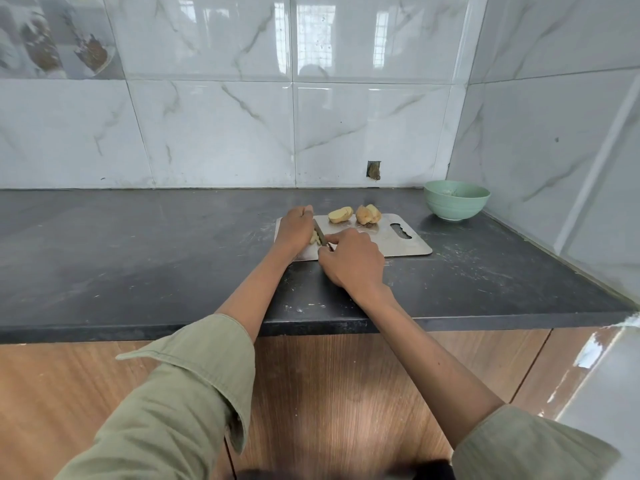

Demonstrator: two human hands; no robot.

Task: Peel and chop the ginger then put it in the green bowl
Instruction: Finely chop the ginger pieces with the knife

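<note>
Sleeves [194, 386], black countertop [138, 244], marble-tiled walls [214, 133]

You had 2 pale ginger pieces [354, 214] lying at the cutting board's [398, 244] far edge, cut slivers [314, 237] at its left end, and the green bowl [456, 199] upright near the corner.

Knife [321, 236] between hands, over ginger [314, 237].

No legible text, label, brand, number or sign anywhere in view.
</note>
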